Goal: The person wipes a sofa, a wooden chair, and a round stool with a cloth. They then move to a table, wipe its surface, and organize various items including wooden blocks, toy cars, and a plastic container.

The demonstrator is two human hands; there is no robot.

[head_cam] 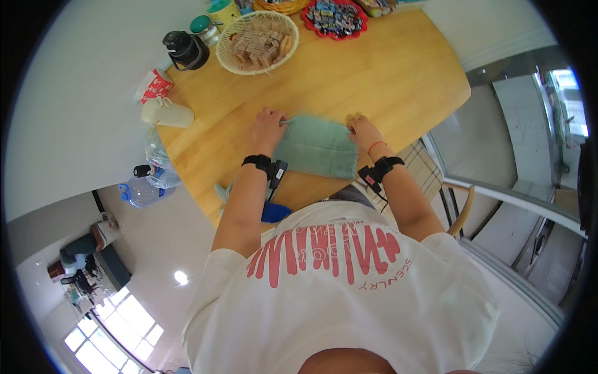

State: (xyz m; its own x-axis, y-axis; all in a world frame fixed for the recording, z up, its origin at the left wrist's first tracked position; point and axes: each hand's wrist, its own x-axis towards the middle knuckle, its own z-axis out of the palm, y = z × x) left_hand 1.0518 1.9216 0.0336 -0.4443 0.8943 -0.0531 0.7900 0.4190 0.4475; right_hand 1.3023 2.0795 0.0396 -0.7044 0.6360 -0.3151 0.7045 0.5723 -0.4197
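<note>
A pale green cloth [320,147], like a small towel with a crease or seam across it, is spread out in front of me by the near edge of the wooden table [383,61]. My left hand [269,130] pinches its far left corner between thumb and fingers. At the far right corner, my right hand [364,133] grips the cloth the same way. The far edge of the cloth looks slightly blurred. Beside my left forearm lie a blue item [276,213] and a greyish-green fabric piece [222,192], both partly hidden by the arm.
A cream woven basket [224,61] of wrapped snacks and a red dish [362,29] of wrapped sweets stand at the back. Along the left edge are a black flask [187,50], a red-and-white paper cup [159,85] and a cream bottle [168,113]. Plastic bottles [142,191] stand beyond that edge.
</note>
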